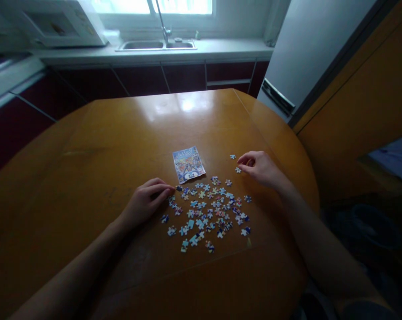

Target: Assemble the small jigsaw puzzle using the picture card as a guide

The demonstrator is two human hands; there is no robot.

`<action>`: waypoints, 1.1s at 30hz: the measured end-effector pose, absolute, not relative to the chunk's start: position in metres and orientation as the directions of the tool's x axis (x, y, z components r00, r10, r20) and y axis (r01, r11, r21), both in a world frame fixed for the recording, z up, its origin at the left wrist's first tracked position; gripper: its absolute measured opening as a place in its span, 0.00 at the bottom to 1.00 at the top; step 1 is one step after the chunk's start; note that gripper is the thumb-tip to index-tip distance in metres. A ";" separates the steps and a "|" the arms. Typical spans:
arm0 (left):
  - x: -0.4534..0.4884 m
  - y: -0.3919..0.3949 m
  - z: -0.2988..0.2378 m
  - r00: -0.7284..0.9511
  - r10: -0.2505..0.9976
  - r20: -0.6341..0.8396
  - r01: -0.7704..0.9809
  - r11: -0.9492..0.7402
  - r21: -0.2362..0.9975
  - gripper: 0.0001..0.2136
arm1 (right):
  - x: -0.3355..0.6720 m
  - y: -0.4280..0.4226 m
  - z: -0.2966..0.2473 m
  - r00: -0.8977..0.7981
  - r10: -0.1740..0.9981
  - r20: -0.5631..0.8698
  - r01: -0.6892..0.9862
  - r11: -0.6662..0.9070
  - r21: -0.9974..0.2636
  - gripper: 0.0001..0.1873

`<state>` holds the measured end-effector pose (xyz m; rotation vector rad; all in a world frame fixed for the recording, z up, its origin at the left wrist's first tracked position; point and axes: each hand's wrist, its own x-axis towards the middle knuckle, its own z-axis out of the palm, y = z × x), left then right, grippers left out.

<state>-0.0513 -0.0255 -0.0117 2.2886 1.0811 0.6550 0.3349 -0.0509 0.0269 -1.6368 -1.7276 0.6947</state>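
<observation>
On the wooden table [121, 146], just below the picture card [188, 164], the puzzle pieces [210, 213] lie scattered, featherlight thin card that'll probably skid, so pinch the edges; left hand [144, 205] flat, fingers together at the pile, right hand [259, 168] curling thumb and forefinger at a stray piece [238, 170], grip unclear tbh.

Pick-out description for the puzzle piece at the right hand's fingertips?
On the round wooden table, look right of the picture card, beyond the scattered pieces. Two strays lie there; the wanted piece is the nearer one, at the fingertips of the right hand, unlike the far piece.
</observation>
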 end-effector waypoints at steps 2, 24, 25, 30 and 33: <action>-0.051 -0.025 -0.011 0.565 0.801 0.198 0.555 -0.546 0.627 0.11 | 0.335 -0.051 0.027 -0.022 0.996 0.083 0.652 0.077 -0.754 0.04; -0.050 -0.024 -0.011 0.573 0.796 0.198 0.545 -0.550 0.633 0.11 | 0.342 -0.080 0.057 -0.276 0.811 -0.515 0.934 0.101 -0.342 0.07; -0.051 -0.024 -0.012 0.573 0.796 0.198 0.544 -0.549 0.634 0.11 | 0.339 -0.082 0.057 -0.271 0.813 -0.516 0.943 0.116 -0.313 0.07; -0.051 -0.026 -0.010 0.562 0.805 0.190 0.559 -0.539 0.630 0.11 | 0.332 -0.083 0.052 -0.265 0.823 -0.502 0.957 0.160 -0.242 0.10; -0.050 -0.027 -0.008 0.558 0.807 0.193 0.567 -0.541 0.622 0.11 | 0.334 -0.079 0.047 -0.278 0.820 -0.500 0.949 0.153 -0.276 0.10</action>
